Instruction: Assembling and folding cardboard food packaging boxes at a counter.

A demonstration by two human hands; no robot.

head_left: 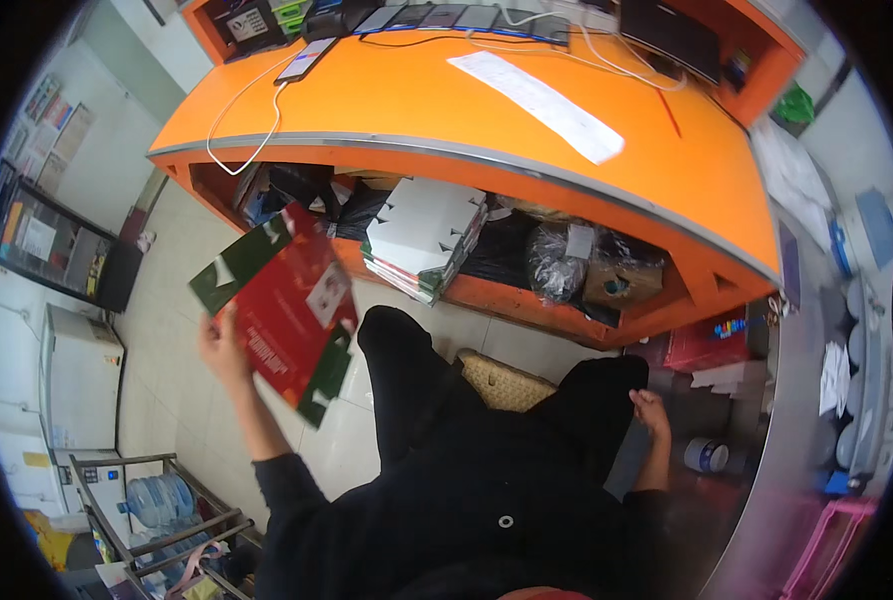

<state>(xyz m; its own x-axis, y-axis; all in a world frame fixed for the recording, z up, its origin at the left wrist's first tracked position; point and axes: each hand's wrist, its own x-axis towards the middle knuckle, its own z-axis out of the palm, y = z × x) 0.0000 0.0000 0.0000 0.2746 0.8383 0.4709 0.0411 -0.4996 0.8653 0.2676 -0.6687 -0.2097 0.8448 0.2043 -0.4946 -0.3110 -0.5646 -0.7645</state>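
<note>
My left hand [224, 345] grips the edge of a flat red and green cardboard box [291, 315], held tilted above the floor left of my knees. Its printed face is turned up, and a pale picture shows on it. Beyond it, a stack of similar flat boxes [426, 225], white side up with green and red edges, sits at the opening under the orange counter. Beside my right knee is my right hand [650, 411], its fingers curled in, and nothing shows in them.
The orange counter [386, 95] spans the front, bearing a phone [304, 60], white cables and a long paper strip [541, 105]. Bagged goods [556, 262] fill its lower shelf. A woven stool [506, 382] is between my legs. Water bottles [161, 497] lie in a rack at lower left.
</note>
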